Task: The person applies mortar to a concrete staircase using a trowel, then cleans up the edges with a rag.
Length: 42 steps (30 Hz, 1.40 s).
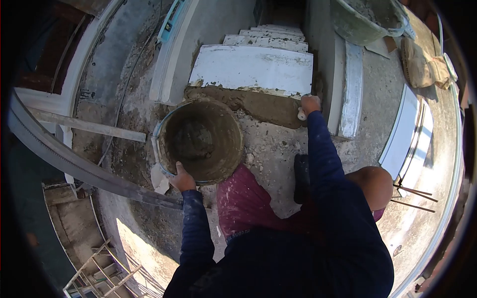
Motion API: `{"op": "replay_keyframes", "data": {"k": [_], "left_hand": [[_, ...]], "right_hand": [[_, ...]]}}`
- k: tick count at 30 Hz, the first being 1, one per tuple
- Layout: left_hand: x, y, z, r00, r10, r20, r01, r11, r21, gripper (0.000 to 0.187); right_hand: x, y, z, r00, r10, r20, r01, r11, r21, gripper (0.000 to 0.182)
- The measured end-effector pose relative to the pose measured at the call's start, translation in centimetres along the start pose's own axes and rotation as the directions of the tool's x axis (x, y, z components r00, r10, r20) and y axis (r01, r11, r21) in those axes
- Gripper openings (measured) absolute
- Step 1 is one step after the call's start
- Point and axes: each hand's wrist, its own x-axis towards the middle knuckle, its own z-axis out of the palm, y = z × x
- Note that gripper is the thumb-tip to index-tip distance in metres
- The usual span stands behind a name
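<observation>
My left hand (183, 179) grips the near rim of a round bucket (231, 144), its fingers hooked over the edge. Grey mortar coats the bucket's inner wall, and a darker patch lies at the bottom. My right hand (311, 104) is closed at the right end of a strip of wet mortar (271, 107) below the lowest stair. It holds what looks like a trowel, whose pale rounded handle end (301, 114) shows; the blade is hidden. Just above the mortar stands a white stair panel (251, 68), smeared along its lower edge.
More white steps (266, 42) rise between two low walls. A large tub of mortar (365, 22) stands at upper right, near a sack (422, 64). White panels (405, 129) lie at right. A light-blue level (171, 20) leans at upper left; a long curved metal strip (94, 166) crosses the left side.
</observation>
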Motion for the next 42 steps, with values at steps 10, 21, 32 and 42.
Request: {"op": "replay_keyframes", "data": {"k": [10,21,32,42], "left_hand": [[-1.1,1.3,0.0,0.999,-0.044,-0.004,0.044,0.994,0.096,0.061],[-1.8,-0.9,0.4,0.997,0.059,0.039,-0.060,0.998,0.021,0.053],[-2.7,-1.0,0.3,0.989,0.123,0.076,-0.129,0.988,0.079,0.046],[-0.6,0.2,0.4,0.977,0.064,0.202,-0.040,0.992,-0.119,0.051]], "right_hand": [[-12.0,-12.2,-4.1,0.968,0.248,0.035,-0.215,0.750,0.626,0.028],[-13.5,-18.8,-12.9,0.805,-0.484,0.343,0.425,0.874,0.236,0.025],[-17.0,-28.1,-7.5,0.401,-0.717,0.570,0.864,0.502,0.024,0.017],[-7.6,-22.7,-17.4,0.514,-0.646,0.565,0.830,0.541,-0.136,0.020]]}}
